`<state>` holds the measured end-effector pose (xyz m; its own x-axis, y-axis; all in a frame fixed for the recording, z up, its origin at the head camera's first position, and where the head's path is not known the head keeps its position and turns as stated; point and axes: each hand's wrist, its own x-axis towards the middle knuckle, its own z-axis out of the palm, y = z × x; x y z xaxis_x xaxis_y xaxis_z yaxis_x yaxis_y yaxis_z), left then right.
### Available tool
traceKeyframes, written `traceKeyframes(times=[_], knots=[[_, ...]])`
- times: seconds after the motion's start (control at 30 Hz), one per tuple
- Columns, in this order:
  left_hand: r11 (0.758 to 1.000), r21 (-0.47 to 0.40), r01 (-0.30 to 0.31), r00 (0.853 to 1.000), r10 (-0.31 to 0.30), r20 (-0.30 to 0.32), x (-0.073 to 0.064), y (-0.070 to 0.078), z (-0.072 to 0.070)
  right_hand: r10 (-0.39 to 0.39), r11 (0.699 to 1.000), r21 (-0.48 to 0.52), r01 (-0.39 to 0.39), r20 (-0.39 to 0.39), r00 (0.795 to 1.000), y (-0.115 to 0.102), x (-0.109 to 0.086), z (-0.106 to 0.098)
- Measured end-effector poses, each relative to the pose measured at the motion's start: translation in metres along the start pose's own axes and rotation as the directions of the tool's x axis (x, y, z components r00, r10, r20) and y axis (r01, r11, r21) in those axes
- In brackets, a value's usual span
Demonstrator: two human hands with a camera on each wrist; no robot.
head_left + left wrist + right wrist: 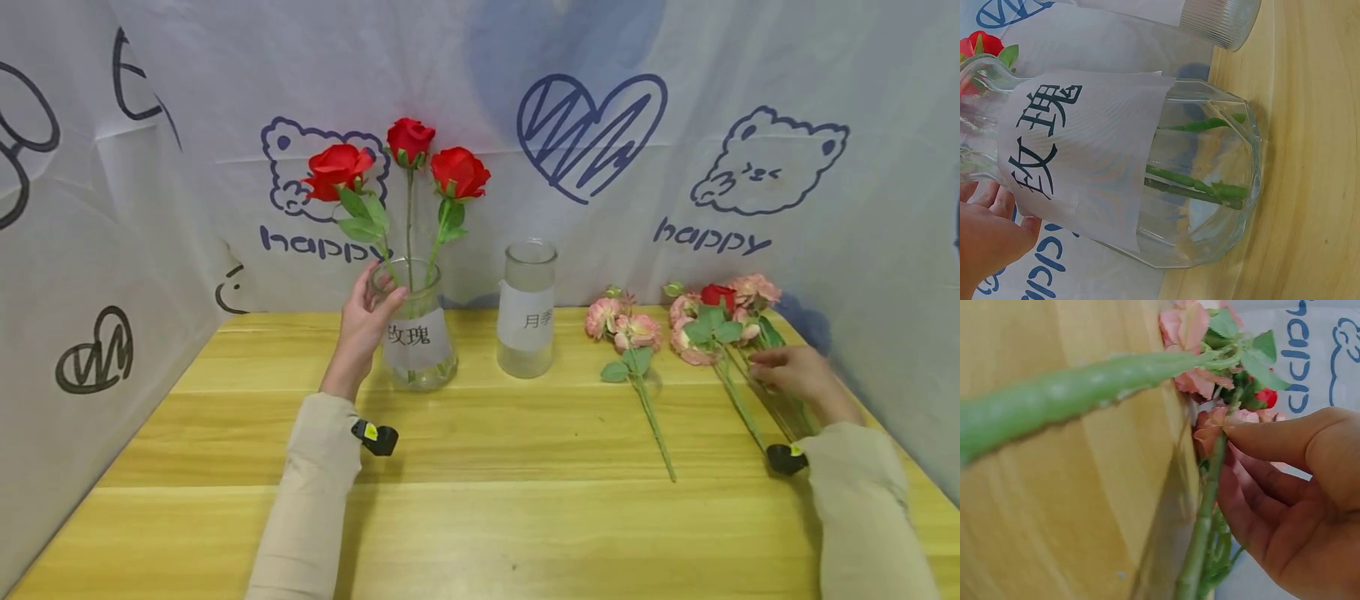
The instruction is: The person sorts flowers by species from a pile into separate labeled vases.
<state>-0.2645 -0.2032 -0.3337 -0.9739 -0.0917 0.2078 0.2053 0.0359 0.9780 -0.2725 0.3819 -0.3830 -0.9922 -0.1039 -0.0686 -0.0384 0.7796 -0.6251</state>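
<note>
My left hand (pixel 365 321) holds the neck of a glass vase (pixel 423 375), thumb in front and fingers behind. Three red roses (pixel 460 172) stand in this vase; their cut green stems (pixel 1200 185) show through its base in the left wrist view. Its white paper label (pixel 1088 150) reads 玫瑰. Over the pile at the right, my right hand (pixel 798 379) pinches a green flower stem (pixel 1200 528) between thumb and fingers. Pink flowers (pixel 693 342) and a red rose (pixel 717 297) lie around it. Which bloom the pinched stem bears, I cannot tell.
A second glass vase (pixel 528 362), labelled 月季 and without flowers, stands right of the first. Between it and the pile lies a pink flower spray (pixel 637 331), its stem toward me. White cloth (pixel 600 250) with drawings hangs behind the wooden table (pixel 525 517).
</note>
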Motion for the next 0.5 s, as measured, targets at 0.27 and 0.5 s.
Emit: traceKeyframes(times=[0.27, 0.5], knots=[[1.0, 0.0, -0.002, 1.0, 0.002, 0.001, 0.0, 0.0, 0.0, 0.007, 0.993, 0.114, -0.005, -0.013, 1.0, 0.0, 0.002, -0.001], [1.0, 0.002, 0.003, 1.0, -0.003, 0.01, -0.001, 0.001, 0.0, 0.057, 0.986, 0.157, -0.058, 0.007, 0.998, -0.008, -0.001, -0.013]])
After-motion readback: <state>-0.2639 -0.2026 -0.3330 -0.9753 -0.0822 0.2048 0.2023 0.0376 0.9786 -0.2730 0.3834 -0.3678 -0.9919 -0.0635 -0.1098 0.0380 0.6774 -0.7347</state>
